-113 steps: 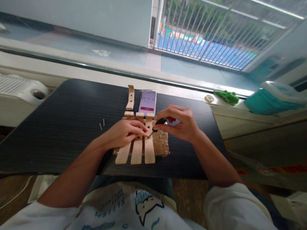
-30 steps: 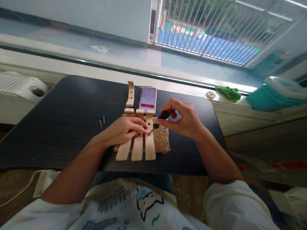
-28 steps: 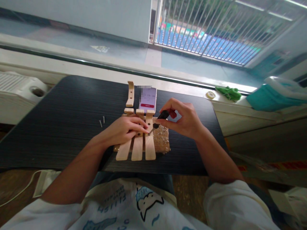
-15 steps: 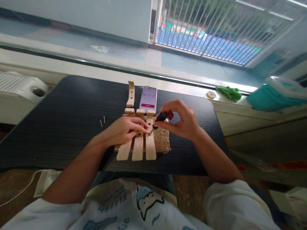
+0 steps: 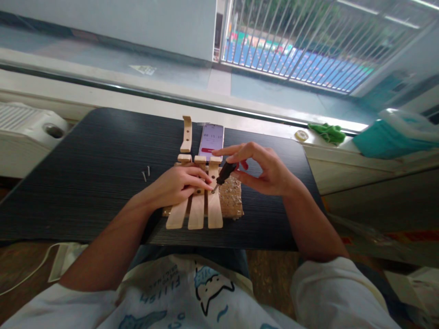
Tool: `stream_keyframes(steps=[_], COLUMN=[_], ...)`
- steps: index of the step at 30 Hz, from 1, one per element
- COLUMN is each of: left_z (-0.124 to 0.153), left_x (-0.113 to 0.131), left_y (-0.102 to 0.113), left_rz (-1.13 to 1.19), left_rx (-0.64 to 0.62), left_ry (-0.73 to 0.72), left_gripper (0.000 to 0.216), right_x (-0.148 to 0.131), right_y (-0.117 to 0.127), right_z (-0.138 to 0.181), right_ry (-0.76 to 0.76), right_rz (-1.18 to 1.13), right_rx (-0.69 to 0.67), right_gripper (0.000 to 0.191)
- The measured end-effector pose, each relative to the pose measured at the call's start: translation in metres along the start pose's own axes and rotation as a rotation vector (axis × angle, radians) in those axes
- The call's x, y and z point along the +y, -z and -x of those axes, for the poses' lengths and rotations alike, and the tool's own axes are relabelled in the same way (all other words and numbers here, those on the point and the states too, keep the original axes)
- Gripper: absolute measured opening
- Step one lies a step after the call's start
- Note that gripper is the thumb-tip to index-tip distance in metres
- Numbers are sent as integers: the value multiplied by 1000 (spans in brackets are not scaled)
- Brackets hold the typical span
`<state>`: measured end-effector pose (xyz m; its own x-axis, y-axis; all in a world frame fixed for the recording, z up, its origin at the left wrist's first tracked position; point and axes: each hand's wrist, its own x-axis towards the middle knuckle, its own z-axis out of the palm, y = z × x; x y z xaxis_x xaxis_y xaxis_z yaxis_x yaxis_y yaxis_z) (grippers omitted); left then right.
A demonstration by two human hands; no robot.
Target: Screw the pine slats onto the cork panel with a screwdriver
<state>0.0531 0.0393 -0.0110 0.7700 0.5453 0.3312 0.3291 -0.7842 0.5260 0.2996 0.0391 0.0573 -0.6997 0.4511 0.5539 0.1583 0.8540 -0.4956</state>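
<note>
Three pale wooden slats [image 5: 198, 211] lie side by side on a cork-like board [image 5: 231, 200] near the front of the black table [image 5: 96, 169]. My left hand [image 5: 173, 186] presses down on the slats, fingers together and pointing right. My right hand [image 5: 262, 170] holds a small screwdriver [image 5: 223, 174] with a black and red handle between thumb and fingertips. Its tip touches a hole in the right slat, just beside my left fingertips. The index finger is stretched out over the handle.
A phone [image 5: 211, 140] with a lit screen lies just behind the slats, next to a loose curved wooden piece [image 5: 186, 134]. Two small screws [image 5: 146, 174] lie to the left. On the sill to the right are a green cloth [image 5: 327, 133] and a teal bag [image 5: 387, 140].
My right fingers have shifted round the screwdriver handle, the index finger now stretched out, the handle tilted lower. My left hand and the slats have stayed put.
</note>
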Motion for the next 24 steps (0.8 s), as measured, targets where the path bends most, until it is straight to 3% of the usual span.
stream_keyframes(steps=[9,17,24], left_z=[1,1,1], left_x=[-1,0,-1], left_y=[0,0,0], left_rz=[-8,-8,10], left_rx=[6,1,-1], left_ry=[-7,10,18], left_gripper=[42,41,40], right_x=[4,3,8], right_y=[-4,0,-4], right_z=[5,2,4], right_ry=[-109,-139,-127], right_rz=[-234,-136,-71], right_rx=[-69,-41,63], right_gripper=[17,20,20])
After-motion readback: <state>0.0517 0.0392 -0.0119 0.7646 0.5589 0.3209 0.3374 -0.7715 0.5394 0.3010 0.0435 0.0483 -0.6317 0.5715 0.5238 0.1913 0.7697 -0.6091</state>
